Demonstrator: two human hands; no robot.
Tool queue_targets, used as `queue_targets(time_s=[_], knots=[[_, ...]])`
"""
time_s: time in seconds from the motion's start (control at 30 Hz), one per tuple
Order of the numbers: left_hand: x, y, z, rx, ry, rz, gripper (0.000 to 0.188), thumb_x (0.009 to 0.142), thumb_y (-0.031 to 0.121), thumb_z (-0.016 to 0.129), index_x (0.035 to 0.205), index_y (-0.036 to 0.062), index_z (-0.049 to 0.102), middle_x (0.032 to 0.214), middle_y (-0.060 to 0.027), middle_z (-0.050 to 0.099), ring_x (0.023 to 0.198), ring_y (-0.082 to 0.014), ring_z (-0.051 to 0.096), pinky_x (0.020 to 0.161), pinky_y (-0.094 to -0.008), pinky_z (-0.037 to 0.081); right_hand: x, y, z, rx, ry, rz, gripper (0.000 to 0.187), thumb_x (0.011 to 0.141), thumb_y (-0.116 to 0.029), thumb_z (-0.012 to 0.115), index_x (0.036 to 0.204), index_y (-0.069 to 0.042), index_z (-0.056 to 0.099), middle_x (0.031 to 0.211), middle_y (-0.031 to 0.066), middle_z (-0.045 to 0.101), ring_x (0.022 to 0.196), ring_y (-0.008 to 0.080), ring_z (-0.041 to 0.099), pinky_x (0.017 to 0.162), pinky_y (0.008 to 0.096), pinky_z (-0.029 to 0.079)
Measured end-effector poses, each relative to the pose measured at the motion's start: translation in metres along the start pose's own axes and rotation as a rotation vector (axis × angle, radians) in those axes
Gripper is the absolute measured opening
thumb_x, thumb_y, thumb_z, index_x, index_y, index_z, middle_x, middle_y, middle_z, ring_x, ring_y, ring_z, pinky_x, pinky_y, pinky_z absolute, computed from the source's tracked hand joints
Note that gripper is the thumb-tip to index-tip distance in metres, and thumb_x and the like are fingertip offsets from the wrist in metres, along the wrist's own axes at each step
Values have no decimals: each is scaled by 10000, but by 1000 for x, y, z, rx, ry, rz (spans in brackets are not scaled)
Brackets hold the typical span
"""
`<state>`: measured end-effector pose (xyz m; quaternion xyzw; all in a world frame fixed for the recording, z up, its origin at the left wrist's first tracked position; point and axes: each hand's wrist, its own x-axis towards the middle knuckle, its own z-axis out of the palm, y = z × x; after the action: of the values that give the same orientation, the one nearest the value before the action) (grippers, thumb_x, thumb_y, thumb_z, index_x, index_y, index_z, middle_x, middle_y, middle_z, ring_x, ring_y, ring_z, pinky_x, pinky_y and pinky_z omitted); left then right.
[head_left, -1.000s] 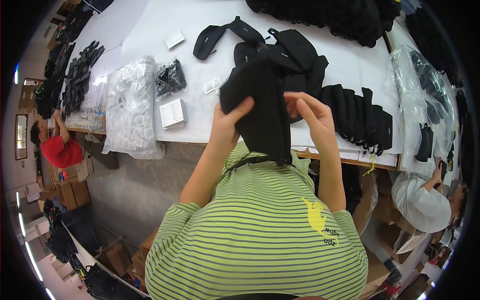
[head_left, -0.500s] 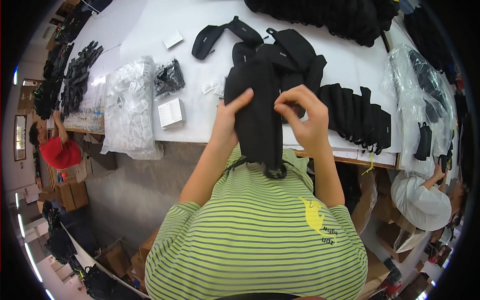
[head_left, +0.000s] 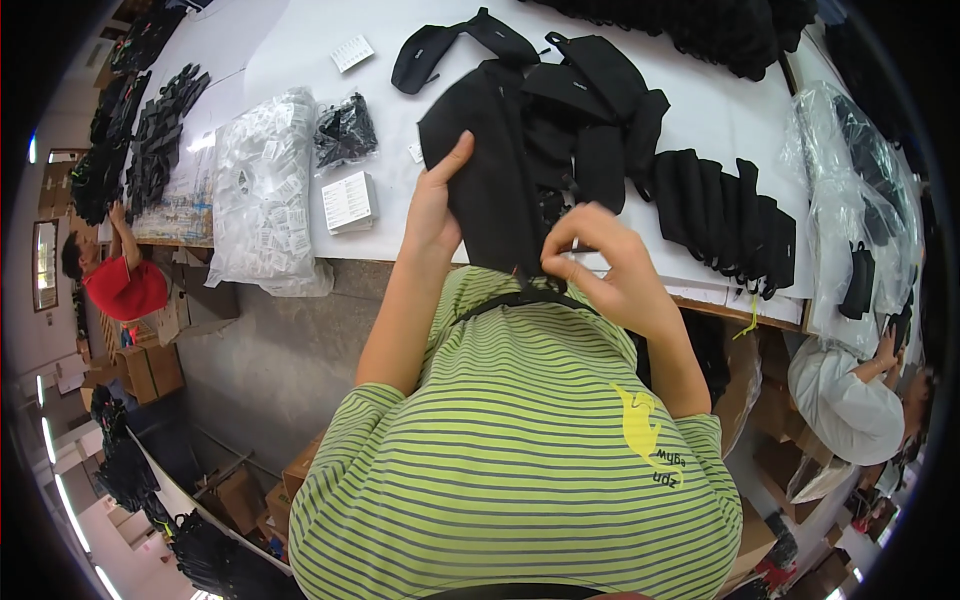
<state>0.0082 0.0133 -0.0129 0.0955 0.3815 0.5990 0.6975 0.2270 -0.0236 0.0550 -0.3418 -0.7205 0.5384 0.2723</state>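
A long black fabric pouch [head_left: 480, 165] is held up at the table's near edge, one end close to my shirt. My left hand [head_left: 436, 212] grips its left side, thumb on the front face and fingers behind. At the pouch's lower right edge, my right hand [head_left: 608, 262] is closed in a pinch; what sits between the fingertips is too small to make out. Just beyond lie several similar black pouches, among them a pouch with a small loop [head_left: 600, 75] and a pouch at the far left of the group [head_left: 422, 58].
A row of black pouches [head_left: 720, 215] lies to the right. Leftward are a clear bag of white labels [head_left: 262, 190], a small bag of black parts [head_left: 345, 130], a stack of white cards [head_left: 348, 203] and dark straps [head_left: 165, 145]. People work at far left [head_left: 125, 288] and right [head_left: 845, 395].
My right hand's pinch has moved down along the pouch's right edge, toward my body. My left hand has shifted slightly left and tilted the pouch, uncovering more pouches behind it.
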Motion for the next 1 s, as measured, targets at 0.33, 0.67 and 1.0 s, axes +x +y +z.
queue_targets(time_s=[0.33,0.67,1.0], knots=[[-38,-8,28,-73,-56,-225,377,968,260,486,1255,18,457,1182,-117,566,1066,-247,568,907,-398,480,16,23,17,-925,335,-379,561,666,-81,709,1200,-214,598,1114,64,556,1052,227,537,909,356,403],[-37,-5,-4,897,-386,553,598,781,51,710,1318,68,448,1067,-42,559,954,-163,540,862,-254,419,-11,45,-19,326,243,85,431,794,-88,660,1200,-65,516,1100,50,564,1068,171,514,964,295,375],[-29,-10,-36,1059,-380,401,173,854,128,624,965,-4,618,801,-30,508,764,-129,480,710,-236,375,-34,59,-27,-128,172,63,386,813,-116,675,1185,-60,587,1095,57,612,963,168,581,778,300,493]])
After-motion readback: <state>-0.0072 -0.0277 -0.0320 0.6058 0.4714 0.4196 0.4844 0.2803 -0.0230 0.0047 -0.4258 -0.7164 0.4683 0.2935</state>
